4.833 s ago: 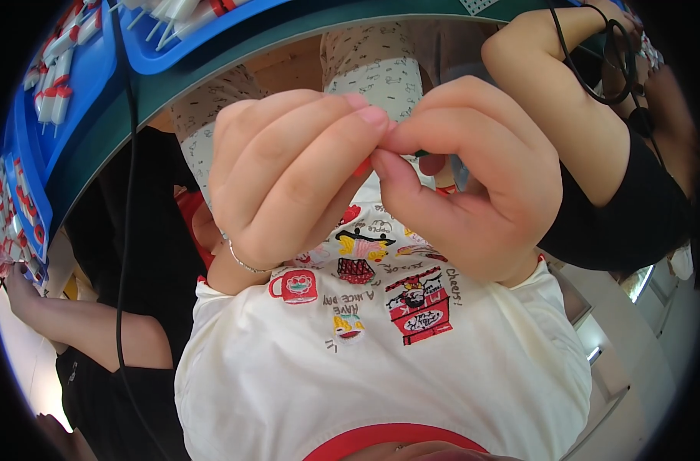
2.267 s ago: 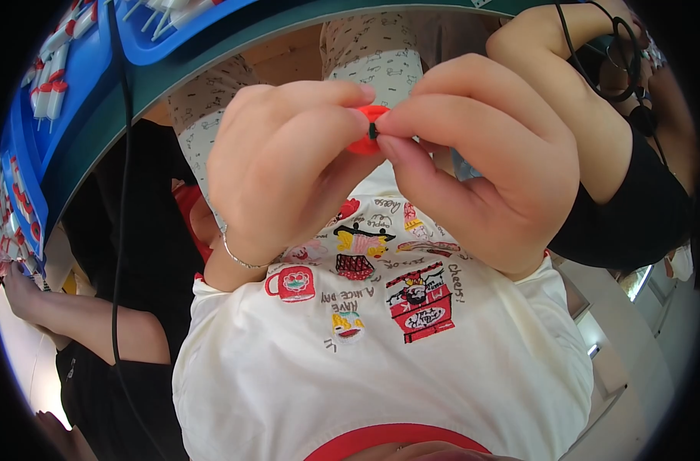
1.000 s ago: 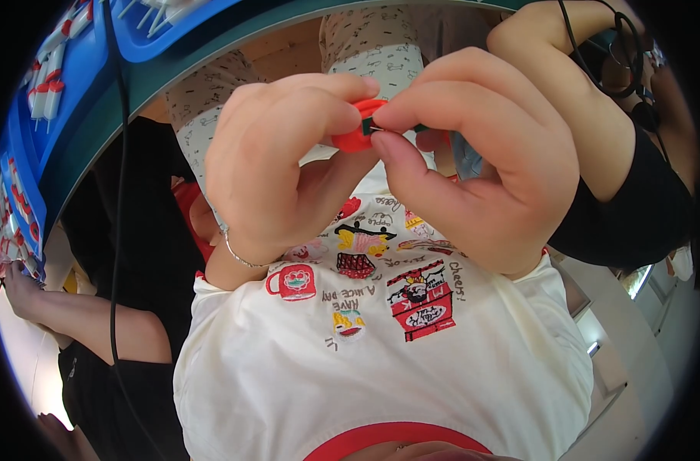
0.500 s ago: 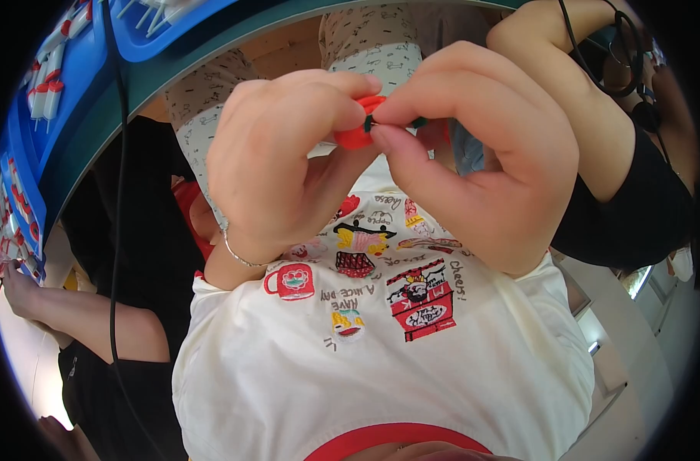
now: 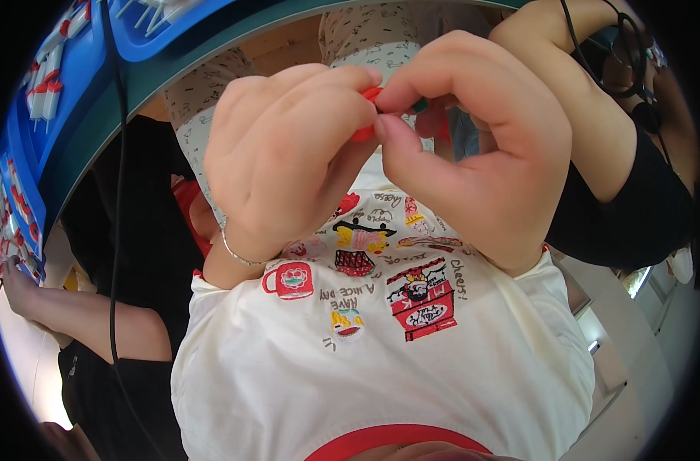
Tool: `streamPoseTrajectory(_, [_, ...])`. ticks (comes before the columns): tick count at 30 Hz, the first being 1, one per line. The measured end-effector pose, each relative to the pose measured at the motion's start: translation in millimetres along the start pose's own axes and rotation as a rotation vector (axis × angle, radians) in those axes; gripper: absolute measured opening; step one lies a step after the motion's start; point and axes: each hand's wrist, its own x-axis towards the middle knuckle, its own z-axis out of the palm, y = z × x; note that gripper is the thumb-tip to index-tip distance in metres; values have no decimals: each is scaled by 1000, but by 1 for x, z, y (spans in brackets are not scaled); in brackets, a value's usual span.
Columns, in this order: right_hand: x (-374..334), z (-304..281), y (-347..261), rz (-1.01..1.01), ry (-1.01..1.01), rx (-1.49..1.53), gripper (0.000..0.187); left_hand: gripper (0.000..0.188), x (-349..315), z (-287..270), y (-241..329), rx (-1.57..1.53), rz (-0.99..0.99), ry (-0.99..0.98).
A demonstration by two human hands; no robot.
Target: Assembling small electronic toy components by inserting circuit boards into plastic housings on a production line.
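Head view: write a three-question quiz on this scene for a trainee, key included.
1. True or false: a thin bracelet circles the wrist of the left hand.
2. Multiple choice: which colour shows on the small piece where the left hand and the right hand meet?
A) yellow
B) red
C) blue
3. Fill in the colour: at the upper left, white-and-red pieces lie in a ____ tray.

Key: 1. True. 2. B. 3. Blue.
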Motion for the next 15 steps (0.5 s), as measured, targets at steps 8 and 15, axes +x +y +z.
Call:
streamPoseTrajectory(8, [7, 3, -8, 107, -16, 64, 15, 35, -3, 3, -3, -7, -59, 73])
streamPoseTrajectory(15, [7, 2, -6, 109, -31, 118, 17, 40, 1, -6, 0, -60, -114, -16])
